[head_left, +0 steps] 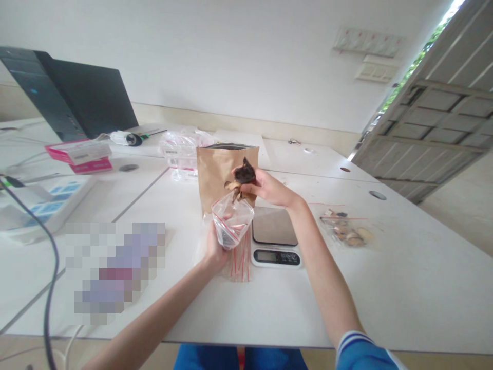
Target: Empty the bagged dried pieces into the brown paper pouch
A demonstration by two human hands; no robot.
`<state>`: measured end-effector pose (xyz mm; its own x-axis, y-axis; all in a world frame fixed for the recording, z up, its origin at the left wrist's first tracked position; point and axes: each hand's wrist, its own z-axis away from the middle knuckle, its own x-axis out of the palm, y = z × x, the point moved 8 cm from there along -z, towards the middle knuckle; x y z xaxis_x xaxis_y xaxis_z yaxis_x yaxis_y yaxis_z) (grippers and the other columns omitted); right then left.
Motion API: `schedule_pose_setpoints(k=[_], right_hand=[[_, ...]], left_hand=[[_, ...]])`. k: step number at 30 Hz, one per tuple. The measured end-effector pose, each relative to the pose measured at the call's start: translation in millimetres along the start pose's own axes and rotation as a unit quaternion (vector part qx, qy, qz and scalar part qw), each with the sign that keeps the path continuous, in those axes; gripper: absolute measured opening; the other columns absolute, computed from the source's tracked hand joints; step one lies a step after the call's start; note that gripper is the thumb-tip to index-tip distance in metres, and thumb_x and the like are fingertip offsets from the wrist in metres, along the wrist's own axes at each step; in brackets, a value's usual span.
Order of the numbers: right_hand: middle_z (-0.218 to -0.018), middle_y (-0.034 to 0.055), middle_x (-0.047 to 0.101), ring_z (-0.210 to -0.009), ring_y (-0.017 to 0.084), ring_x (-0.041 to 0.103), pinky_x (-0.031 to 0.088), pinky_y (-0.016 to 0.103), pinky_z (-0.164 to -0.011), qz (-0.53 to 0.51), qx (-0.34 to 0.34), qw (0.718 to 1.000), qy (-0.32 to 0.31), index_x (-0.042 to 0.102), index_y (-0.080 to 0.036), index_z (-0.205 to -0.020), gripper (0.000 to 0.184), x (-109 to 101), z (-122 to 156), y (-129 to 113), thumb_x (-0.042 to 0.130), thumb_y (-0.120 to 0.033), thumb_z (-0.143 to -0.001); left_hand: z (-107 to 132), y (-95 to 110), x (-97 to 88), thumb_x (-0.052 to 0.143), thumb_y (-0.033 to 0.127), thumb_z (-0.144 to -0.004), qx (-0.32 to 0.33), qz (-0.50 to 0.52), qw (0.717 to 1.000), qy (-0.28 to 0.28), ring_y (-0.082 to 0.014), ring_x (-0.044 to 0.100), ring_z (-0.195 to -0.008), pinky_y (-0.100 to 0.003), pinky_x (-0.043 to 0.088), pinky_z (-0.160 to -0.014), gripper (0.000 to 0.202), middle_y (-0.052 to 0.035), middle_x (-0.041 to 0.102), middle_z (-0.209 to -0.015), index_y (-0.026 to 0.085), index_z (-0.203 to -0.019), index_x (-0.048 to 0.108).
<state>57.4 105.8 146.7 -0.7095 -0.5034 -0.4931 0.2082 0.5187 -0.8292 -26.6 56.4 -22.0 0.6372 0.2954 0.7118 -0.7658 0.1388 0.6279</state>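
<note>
My left hand (216,245) is closed around a clear zip bag (233,221) with a red seal line, its mouth held wide. Just above that mouth, my right hand (269,186) grips dark and tan dried pieces (245,173) that look like dried mushrooms. Behind both hands a brown paper pouch (211,174) stands upright with its top open. Several flat zip bags (241,264) with red lines lie under my left hand. Beside them is a white kitchen scale (275,228) with a bare metal plate, partly behind my right forearm.
A filled zip bag (346,228) of similar dried pieces lies right of the scale. Farther left are pink boxes (82,154), a white tray (50,205), a black computer tower (73,97) and a dark cable (50,257). Wrapped plastic packs (183,154) sit beside the pouch.
</note>
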Motion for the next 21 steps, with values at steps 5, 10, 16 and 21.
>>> schedule_pose_setpoints(k=[5, 10, 16, 21], right_hand=[[-0.134, 0.0113, 0.048, -0.119, 0.017, 0.052, 0.045, 0.031, -0.098, 0.066, -0.05, 0.979, 0.186, 0.032, -0.022, -0.131, 0.046, -32.9, -5.2, -9.8, 0.047, -0.038, -0.092], [-0.135, 0.0104, 0.044, -0.124, 0.02, 0.047, 0.045, 0.036, -0.098, 0.205, -0.063, 0.938, 0.271, 0.024, -0.025, -0.138, 0.047, -56.1, -12.8, -27.4, 0.039, -0.036, -0.095], [-0.124, 0.0115, 0.047, -0.121, 0.024, 0.044, 0.034, 0.045, -0.105, 0.339, -0.082, 0.902, 0.254, 0.033, -0.02, -0.132, 0.044, -71.6, -44.9, -47.9, 0.043, -0.014, -0.089], [-0.117, 0.0105, 0.049, -0.119, 0.023, 0.042, 0.032, 0.039, -0.106, 0.403, -0.084, 0.901, 0.136, 0.039, -0.015, -0.126, 0.042, -46.2, -64.5, -43.7, 0.044, -0.007, -0.085]], left_hand=[[-0.5, 0.6, 0.7, 0.05, 0.031, -0.084, 0.011, 0.007, 1.0, -0.008, -0.0164, 0.062, -0.045, -0.025, 0.052, -0.049, 0.024, -0.0059, 0.066, -0.052, 0.014, -0.078, 0.064], [-3.1, -0.4, -0.3, 0.048, 0.031, -0.084, 0.017, -0.002, 1.0, -0.015, -0.0171, 0.063, -0.047, -0.025, 0.052, -0.048, 0.025, -0.0063, 0.066, -0.052, 0.013, -0.08, 0.065], [-4.4, -0.6, -1.5, 0.047, 0.031, -0.086, 0.009, 0.001, 1.0, -0.012, -0.0153, 0.062, -0.046, -0.024, 0.052, -0.048, 0.027, -0.0054, 0.066, -0.053, 0.014, -0.077, 0.065], [-7.0, -1.2, -2.6, 0.053, 0.034, -0.084, 0.01, 0.013, 1.0, -0.024, -0.0152, 0.063, -0.048, -0.024, 0.054, -0.052, 0.026, -0.0056, 0.066, -0.055, 0.013, -0.076, 0.066]])
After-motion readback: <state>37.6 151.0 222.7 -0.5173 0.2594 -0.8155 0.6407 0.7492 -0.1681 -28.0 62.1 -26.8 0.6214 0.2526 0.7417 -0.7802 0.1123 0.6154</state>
